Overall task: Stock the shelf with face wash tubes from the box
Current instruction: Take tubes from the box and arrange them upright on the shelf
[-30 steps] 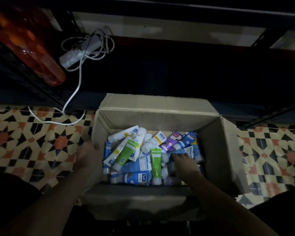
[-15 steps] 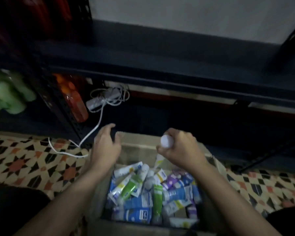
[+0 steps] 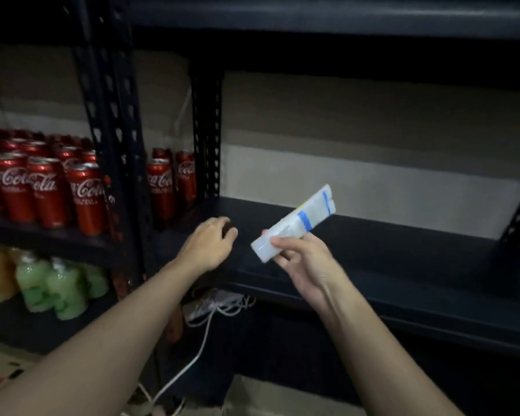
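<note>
The right hand (image 3: 305, 259) grips a white, blue-banded plastic tube (image 3: 294, 223) tilted above the dark metal shelf (image 3: 373, 250), the left hand (image 3: 207, 243) alongside.

White script reading "Coca-Cola", whole or in part, is carried on the red cans (image 3: 45, 187) standing at the left of the frame. "Cola" is read clearly on the front cans at middle left, and "Coca" is cut off at the left edge. A smaller white line is printed beneath each logo, but it is too blurred to be read. The same script is seen on two more cans (image 3: 170, 180) just left of centre. No lettering can be made out on the tube (image 3: 297, 223) at centre right; only blue and yellow bands are shown.
</note>
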